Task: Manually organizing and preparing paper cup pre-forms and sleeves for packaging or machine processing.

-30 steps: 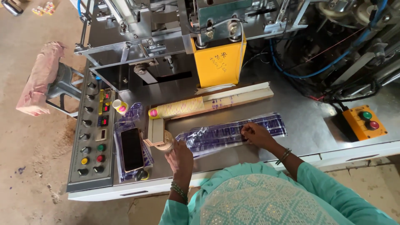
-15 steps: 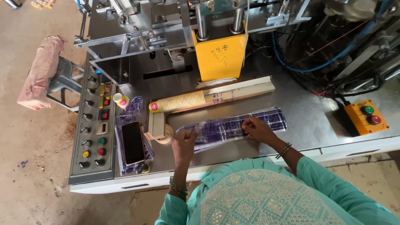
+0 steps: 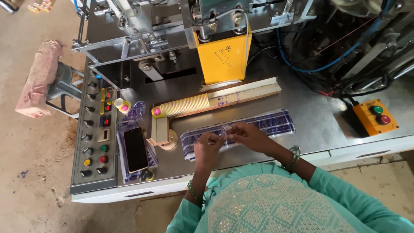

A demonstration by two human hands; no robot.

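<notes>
— Since half a second ago, both of your hands have come off the desk and met in front of you. What are your fingers doing?

— Your left hand [image 3: 208, 149] and right hand [image 3: 248, 136] pinch the two ends of a small clear wrapper [image 3: 224, 130], fingers closed on it, left thumb and forefinger at its left end, right fingertips at its right end. It hangs between the hands, just above the printed film.

— And right under them?

— The film [image 3: 276, 123], a clear strip with dark blue print, lies flat on the steel desk [image 3: 319, 116], running from your left hand off to the right. Your right wrist carries a bead bracelet [image 3: 294, 156]; your left wrist has a green one [image 3: 194, 193].

— Further out?

— Left of your left hand sits a wooden jig [image 3: 160, 131] with a round disc at its foot. Behind it a stack of paper cups [image 3: 185, 105] lies on its side along a wooden rail [image 3: 241, 92], a pink cap at the left end. Beyond the rail stands the yellow press block [image 3: 220, 60].

— And the edges?

— To your left a phone [image 3: 135, 149] lies face up on more film, beside the control panel [image 3: 92, 138] of knobs and coloured buttons. A small cup [image 3: 120, 105] stands near the panel's top. Far right, an orange box [image 3: 375, 116] with one green and one red button rests on the desk corner. Off the machine, left, a wrapped bundle [image 3: 39, 84] lies on a stool.
</notes>
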